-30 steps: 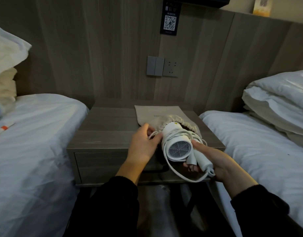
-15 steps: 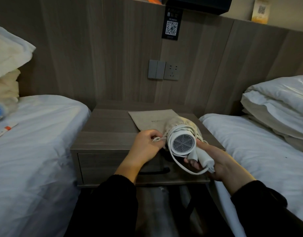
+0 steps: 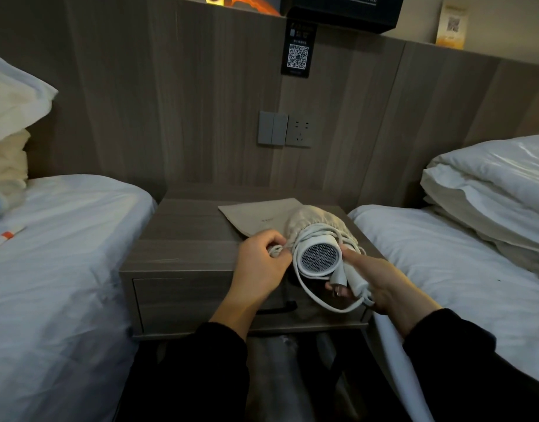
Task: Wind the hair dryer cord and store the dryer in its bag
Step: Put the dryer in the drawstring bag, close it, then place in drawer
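White sheets cover the left bed (image 3: 64, 269). Next to it, above the wooden counter (image 3: 183, 254), the left hand (image 3: 257, 269) has its fingers curled and pinches the gathered mouth of the beige bag (image 3: 320, 220). The white hair dryer (image 3: 318, 257) sits nose-first in that mouth with its grille end sticking out and the cord (image 3: 326, 304) looped loosely round it. The right hand (image 3: 384, 278) grips the dryer's handle and the plug (image 3: 338, 281) from underneath. Beyond it lies the right bed (image 3: 444, 254).
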`<state>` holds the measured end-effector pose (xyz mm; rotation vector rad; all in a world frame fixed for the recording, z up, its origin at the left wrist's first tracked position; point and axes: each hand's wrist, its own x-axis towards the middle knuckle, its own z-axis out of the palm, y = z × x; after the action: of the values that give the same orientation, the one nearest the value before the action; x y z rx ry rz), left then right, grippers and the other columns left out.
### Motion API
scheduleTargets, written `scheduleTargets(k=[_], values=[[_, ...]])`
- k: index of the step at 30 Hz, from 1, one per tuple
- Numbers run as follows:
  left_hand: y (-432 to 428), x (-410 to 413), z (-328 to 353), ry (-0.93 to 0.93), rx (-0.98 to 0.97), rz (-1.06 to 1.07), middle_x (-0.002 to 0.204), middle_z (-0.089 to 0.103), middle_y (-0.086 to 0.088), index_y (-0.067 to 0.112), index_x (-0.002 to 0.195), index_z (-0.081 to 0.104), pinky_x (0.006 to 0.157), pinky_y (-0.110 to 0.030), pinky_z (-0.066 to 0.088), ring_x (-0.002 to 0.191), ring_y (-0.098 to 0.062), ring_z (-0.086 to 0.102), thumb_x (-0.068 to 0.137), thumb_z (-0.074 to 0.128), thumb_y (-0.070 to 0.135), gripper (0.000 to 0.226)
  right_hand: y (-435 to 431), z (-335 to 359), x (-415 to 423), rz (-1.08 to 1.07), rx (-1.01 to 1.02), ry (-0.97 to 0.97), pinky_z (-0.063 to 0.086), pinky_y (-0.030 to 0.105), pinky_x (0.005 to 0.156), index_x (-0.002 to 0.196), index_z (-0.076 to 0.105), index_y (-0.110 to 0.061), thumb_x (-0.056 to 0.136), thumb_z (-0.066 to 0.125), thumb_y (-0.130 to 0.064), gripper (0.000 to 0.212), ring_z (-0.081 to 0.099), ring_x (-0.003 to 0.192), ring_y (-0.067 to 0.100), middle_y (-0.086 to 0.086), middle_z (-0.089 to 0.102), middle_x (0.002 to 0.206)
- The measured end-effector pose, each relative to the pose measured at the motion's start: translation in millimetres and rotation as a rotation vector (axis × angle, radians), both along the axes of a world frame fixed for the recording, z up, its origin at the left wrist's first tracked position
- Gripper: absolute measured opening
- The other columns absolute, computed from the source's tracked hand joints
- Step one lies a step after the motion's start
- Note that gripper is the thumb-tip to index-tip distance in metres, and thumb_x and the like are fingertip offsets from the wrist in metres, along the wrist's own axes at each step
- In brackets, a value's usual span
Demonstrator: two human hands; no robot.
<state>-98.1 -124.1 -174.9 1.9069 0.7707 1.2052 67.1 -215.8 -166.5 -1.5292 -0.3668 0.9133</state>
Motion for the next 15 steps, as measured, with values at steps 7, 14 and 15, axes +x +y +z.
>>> scheduleTargets(k=[7,14,15], values=[[-8,3,3,0.001,-0.021,-0.011,0.063,0.058,0.007,0.009,0.069,0.063,0.052,-0.009,0.039,0.057,0.002,0.050,0.072,0.063,0.000,0.009,-8,8,2,0.028,-0.131,-0.282,0.054,0.035,0.053,0.092,0.063,0.010,0.081,0.068,-0.038,0.049,0.068,0.061,0.036,0.030,0.069,0.082],[-11,3,-3,0.058,0.110,0.016,0.066,0.055,0.004,0.007,0.069,0.059,0.059,-0.017,0.039,0.063,-0.009,0.052,0.069,0.062,-0.002,0.009,0,11,2,-0.080,-0.169,-0.416,0.058,0.051,0.074,0.081,0.064,0.003,0.068,0.076,-0.042,0.048,0.069,0.073,0.039,0.025,0.070,0.080],[-11,3,-3,0.056,0.120,0.021,0.067,0.056,0.004,0.008,0.069,0.059,0.059,-0.015,0.038,0.064,-0.008,0.052,0.069,0.063,-0.002,0.010,1,10,2,-0.088,-0.153,-0.368,0.057,0.053,0.072,0.079,0.062,0.003,0.067,0.078,-0.038,0.045,0.068,0.073,0.041,0.026,0.069,0.082]])
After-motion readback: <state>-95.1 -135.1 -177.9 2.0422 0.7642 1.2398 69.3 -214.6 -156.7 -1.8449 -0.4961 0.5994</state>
